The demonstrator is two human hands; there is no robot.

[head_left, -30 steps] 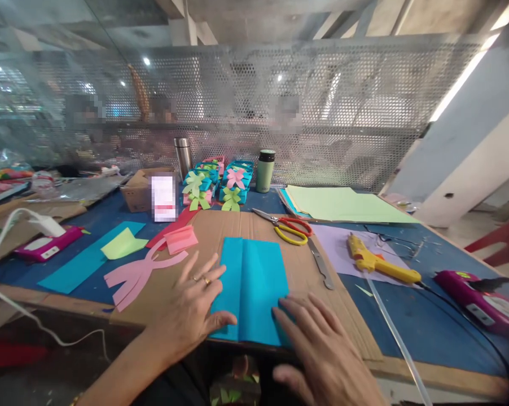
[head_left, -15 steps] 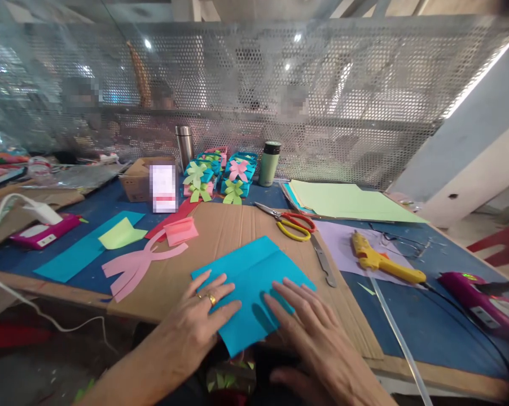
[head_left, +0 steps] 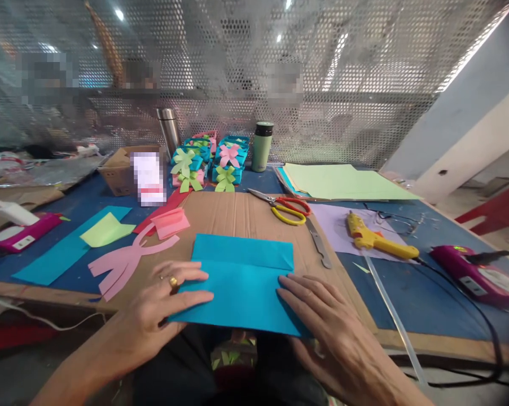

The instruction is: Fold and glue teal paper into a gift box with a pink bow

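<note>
fingers (head_left: 191, 299), two hands (head_left: 155, 307) | on one creased blue sheet (head_left: 241, 296) | one scissors (head_left: 276, 202)

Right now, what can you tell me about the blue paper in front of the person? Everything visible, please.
The blue paper is a bright, roughly four-sided sheet, matte-looking. A crease or fold line runs side to side across its far part; which, I can't tell. It lies on the brown cardboard, its near edge at the table's front edge. Fingers of the left grip rest on its left side, those of the right grip on its right; its underside is hidden.
</note>
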